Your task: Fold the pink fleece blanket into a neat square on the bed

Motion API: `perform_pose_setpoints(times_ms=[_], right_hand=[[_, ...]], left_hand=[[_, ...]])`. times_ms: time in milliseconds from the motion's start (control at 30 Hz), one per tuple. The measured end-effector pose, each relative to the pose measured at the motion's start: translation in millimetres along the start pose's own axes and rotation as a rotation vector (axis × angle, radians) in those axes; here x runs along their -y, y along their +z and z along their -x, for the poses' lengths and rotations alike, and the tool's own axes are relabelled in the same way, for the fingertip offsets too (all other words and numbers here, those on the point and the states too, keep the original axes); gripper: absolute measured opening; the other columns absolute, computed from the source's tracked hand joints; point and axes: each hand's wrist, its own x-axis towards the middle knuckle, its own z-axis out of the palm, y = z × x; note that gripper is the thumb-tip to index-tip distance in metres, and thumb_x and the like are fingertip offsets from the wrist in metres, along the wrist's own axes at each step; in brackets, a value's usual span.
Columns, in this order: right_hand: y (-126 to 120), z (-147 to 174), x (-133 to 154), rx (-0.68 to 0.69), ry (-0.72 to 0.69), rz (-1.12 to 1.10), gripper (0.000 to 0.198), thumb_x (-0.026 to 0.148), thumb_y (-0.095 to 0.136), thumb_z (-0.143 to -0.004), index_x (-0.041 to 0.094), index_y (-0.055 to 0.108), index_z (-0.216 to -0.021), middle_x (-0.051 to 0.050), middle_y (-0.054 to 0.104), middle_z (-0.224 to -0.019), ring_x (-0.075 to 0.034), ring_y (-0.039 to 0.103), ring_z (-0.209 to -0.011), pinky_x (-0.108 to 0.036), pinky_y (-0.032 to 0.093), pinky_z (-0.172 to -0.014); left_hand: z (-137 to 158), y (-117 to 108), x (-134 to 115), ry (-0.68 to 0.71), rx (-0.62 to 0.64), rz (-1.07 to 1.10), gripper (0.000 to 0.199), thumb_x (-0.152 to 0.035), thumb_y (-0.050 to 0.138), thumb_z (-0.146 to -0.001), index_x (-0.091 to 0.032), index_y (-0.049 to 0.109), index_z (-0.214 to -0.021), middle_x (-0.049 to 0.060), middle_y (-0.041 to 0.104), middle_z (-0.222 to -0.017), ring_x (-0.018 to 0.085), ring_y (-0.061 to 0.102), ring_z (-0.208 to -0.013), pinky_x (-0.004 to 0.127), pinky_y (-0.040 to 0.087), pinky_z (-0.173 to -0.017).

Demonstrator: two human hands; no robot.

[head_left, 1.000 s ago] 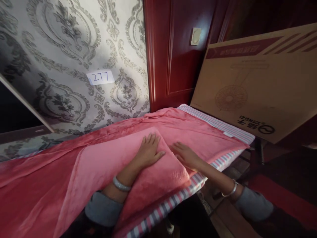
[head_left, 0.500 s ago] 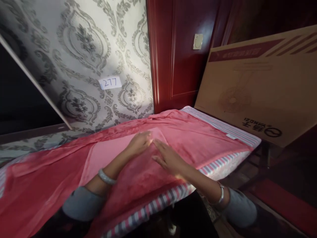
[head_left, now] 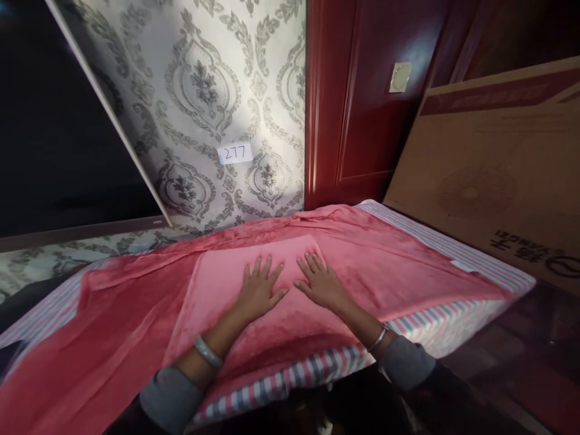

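Observation:
A pink-red plush blanket (head_left: 376,266) is spread over a bed or table with a striped sheet (head_left: 435,320). On its middle lies a paler pink folded section (head_left: 217,281), with a straight left edge and a corner near the top. My left hand (head_left: 259,290) rests flat on this section, fingers spread. Just to the right, my right hand (head_left: 321,281) lies palm down near the section's right edge, its fingers also apart. Neither hand grips anything. Both wrists wear bracelets.
A large cardboard box (head_left: 489,169) leans at the right beside the dark red wooden panel (head_left: 367,121). A dark screen (head_left: 67,133) stands at the left. Behind the blanket, a paper label (head_left: 234,153) reading 277 is stuck on the patterned wallpaper (head_left: 203,90).
My hands were close together with fingertips nearly meeting; now they are apart and flat on the pale section. The view has swung left, so the surroundings sit further right.

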Motion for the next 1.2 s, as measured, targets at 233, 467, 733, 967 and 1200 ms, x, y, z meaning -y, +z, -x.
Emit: perform_pose_setpoints(times_ms=[233,467,733,967,1200], right_hand=[[-22,-5,5,0.168,0.007,-0.021,0.07,0.054,0.04,-0.102,0.018,0.025,-0.16,-0.016,0.013,-0.166,-0.033,0.012,-0.153,-0.056,0.02,-0.119],[-27,59,10,0.064,-0.112,-0.041,0.065,0.061,0.035,-0.101,0.027,0.036,-0.157,-0.012,0.028,-0.164,-0.036,0.022,-0.151,-0.057,0.024,-0.119],[14,107,-11,-0.212,-0.197,-0.039,0.059,0.055,0.038,-0.102,0.022,0.048,-0.151,-0.012,0.041,-0.157,-0.031,0.033,-0.147,-0.054,0.029,-0.118],[19,137,-32,-0.342,-0.277,-0.156,0.058,0.046,0.046,-0.101,0.023,0.041,-0.153,-0.012,0.042,-0.157,-0.029,0.034,-0.147,-0.052,0.037,-0.115],[9,139,-41,-0.273,-0.289,-0.203,0.072,0.017,0.05,-0.088,0.026,0.031,-0.157,-0.011,0.045,-0.153,-0.026,0.045,-0.139,-0.048,0.043,-0.112]], left_hand=[[-1,-25,-1,-0.017,0.099,0.072,0.068,-0.058,0.048,-0.096,-0.03,0.032,-0.157,0.013,0.021,-0.166,0.039,0.016,-0.153,0.067,0.018,-0.118],[80,-61,22,-0.095,0.107,0.009,0.065,-0.057,0.041,-0.098,-0.028,0.036,-0.156,0.011,0.026,-0.165,0.037,0.015,-0.154,0.067,0.011,-0.12],[142,-35,26,-0.363,0.035,-0.09,0.059,-0.047,0.04,-0.1,-0.027,0.037,-0.155,0.007,0.026,-0.165,0.036,0.016,-0.153,0.064,0.025,-0.118],[165,-31,35,-0.419,-0.075,-0.032,0.057,-0.044,0.039,-0.1,-0.017,0.047,-0.149,0.015,0.039,-0.159,0.036,0.034,-0.148,0.059,0.036,-0.115],[224,-17,63,-0.235,-0.198,0.157,0.073,-0.048,0.058,-0.09,-0.021,0.035,-0.154,0.013,0.03,-0.164,0.031,0.038,-0.146,0.047,0.042,-0.114]])
